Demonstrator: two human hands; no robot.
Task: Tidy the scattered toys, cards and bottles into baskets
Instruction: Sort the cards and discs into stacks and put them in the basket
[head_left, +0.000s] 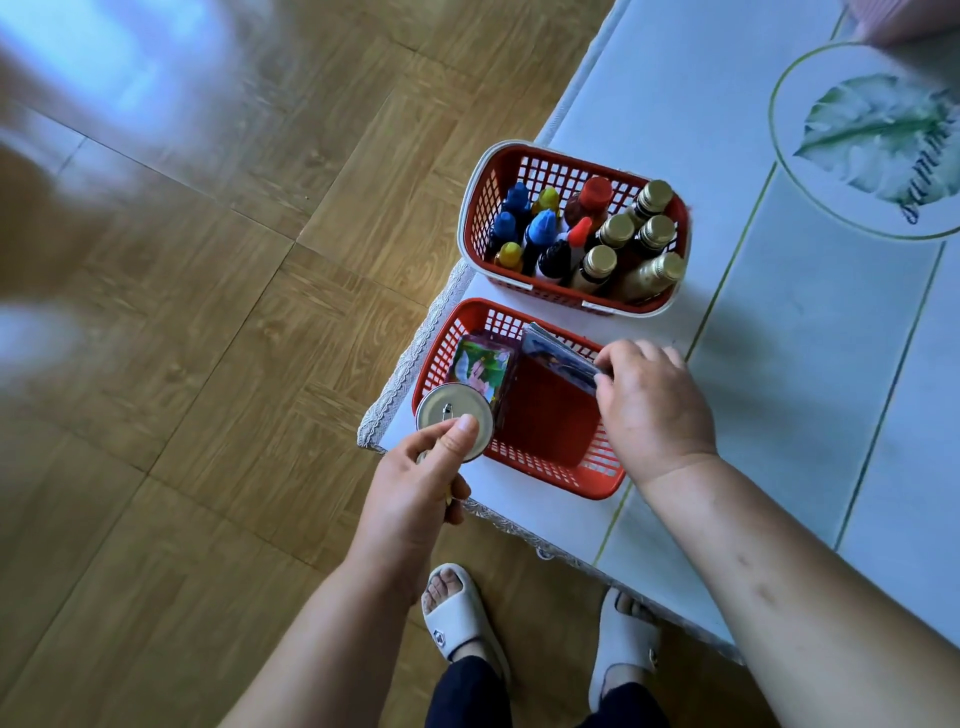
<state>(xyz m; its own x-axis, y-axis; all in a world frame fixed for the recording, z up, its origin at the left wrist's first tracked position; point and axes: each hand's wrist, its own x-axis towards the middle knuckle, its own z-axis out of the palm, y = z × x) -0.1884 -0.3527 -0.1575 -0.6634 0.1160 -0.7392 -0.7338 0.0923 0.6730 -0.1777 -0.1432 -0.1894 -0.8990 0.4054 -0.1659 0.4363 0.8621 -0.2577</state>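
- My left hand (415, 483) is extended forward, thumb on top, pinching a round badge (441, 405).
- My right hand (652, 410) is knuckles-up, fingers curled round a card stack (558, 356), forearm outstretched.

wood floor (208, 364), white slippers (460, 618) — leaf-print tablecloth (675, 104) with lace edge.

White cloth-covered surface (649, 104) with lace edging, red bottle basket (550, 171) by its left edge, second red basket (545, 473) just nearer than the bottle basket, round leaf print (872, 135) well right of the bottle basket
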